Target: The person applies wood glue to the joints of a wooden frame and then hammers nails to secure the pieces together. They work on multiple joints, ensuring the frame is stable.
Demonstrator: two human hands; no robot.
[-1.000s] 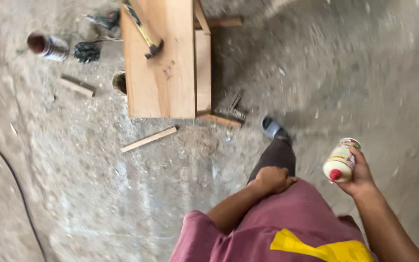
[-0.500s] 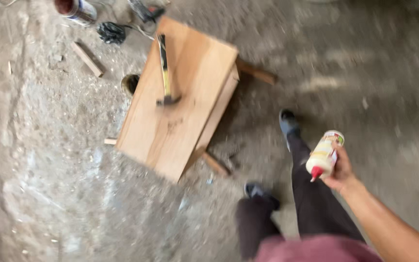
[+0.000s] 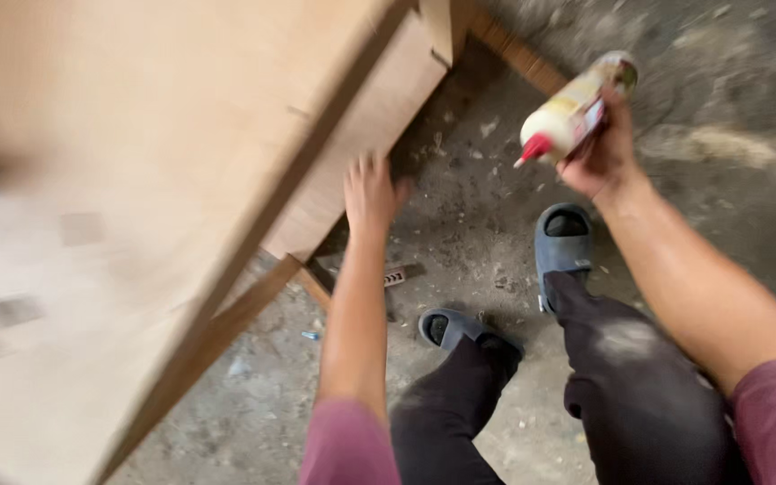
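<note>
A light wooden box-like bench (image 3: 136,180) fills the left half of the view, close and blurred. My left hand (image 3: 370,193) reaches down beside its side panel, fingers spread, near or touching the panel's lower edge; it holds nothing. My right hand (image 3: 604,153) is raised to the right of the bench and grips a cream glue bottle (image 3: 572,108) with a red nozzle, tilted with the nozzle down to the left.
The concrete floor (image 3: 720,135) is dusty and strewn with wood chips. My feet in grey slippers (image 3: 563,247) stand just right of the bench. A wooden strip (image 3: 518,54) pokes out behind the bench, and a small dark scrap (image 3: 395,277) lies by its leg.
The view has dropped much closer to the bench, which now fills the left side. My left hand has come forward to the bench's side. The glue bottle stays in my right hand.
</note>
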